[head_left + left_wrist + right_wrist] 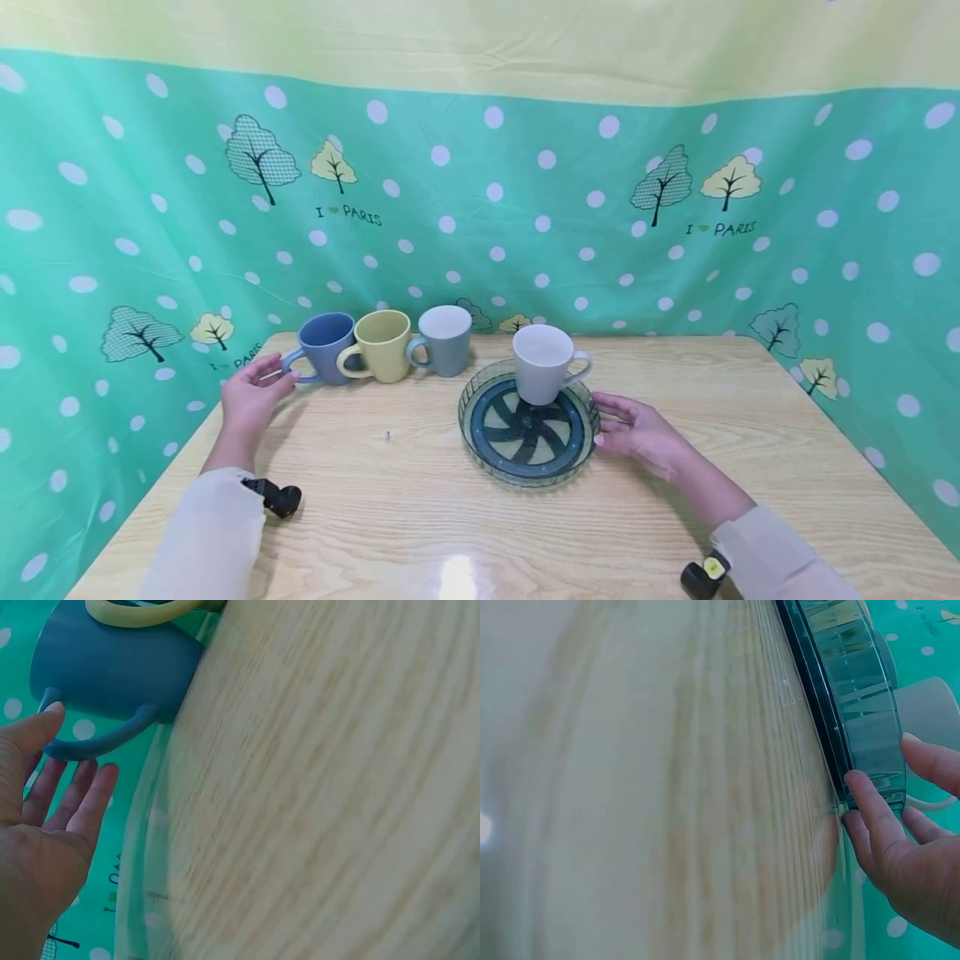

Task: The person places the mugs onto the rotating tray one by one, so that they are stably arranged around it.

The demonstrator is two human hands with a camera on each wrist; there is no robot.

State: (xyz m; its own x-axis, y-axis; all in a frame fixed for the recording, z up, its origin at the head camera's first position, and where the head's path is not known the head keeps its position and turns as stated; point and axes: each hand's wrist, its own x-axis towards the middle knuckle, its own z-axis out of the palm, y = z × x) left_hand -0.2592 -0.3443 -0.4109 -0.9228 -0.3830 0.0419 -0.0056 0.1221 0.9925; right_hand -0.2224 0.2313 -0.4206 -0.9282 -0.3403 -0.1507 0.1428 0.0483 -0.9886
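My left hand (251, 398) pinches the handle of a blue mug (330, 350) at the far left, thumb (41, 727) across the handle and fingertips behind it. The mug stands on the table beside a yellow mug (384, 346). To the right is a round clear turntable tray (480, 458) with a dark spoked base. A white mug (542, 364) stands inside the tray toward its back, handle to the right. My right hand (637, 433) touches the tray's right side with extended fingers (874, 810); its thumb is up near the rim.
A grey-blue mug (446, 342) with a pale inside stands right of the yellow one. On the wood-grain table (360, 508) lies a tiny grey bit (387, 436). Behind hangs a green dotted curtain (495, 192), close to the table's back edge.
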